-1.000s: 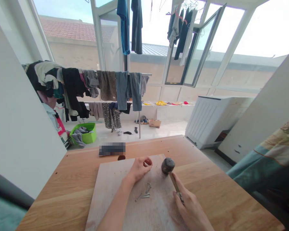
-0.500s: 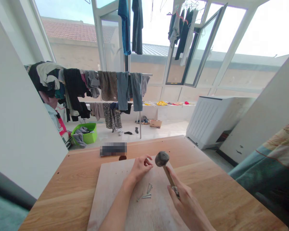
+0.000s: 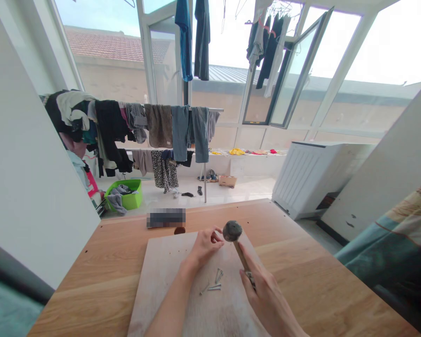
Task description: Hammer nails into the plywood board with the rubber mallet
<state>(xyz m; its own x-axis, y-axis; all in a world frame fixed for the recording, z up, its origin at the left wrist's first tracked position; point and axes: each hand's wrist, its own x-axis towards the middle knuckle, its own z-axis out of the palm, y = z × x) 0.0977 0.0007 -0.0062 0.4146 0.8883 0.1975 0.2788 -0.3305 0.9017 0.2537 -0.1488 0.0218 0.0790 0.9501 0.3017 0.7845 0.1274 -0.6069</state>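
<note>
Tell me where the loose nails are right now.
In the head view, the loose nails lie on the pale board, between the left hand and the right hand gripping the hammer.

Dark round-headed hammer (image 3: 239, 250), raised, tilted

The bare left forearm (image 3: 170, 306) reached up from the bottom edge toward the middle. The left hand (image 3: 203, 246) was palm down, thumb and forefinger pinched together at the tips, the other fingers curled under. The right hand (image 3: 264, 297) sat lower and to the right, back upward, fingers wrapped closed in a grip, one digit stretched forward.
</note>
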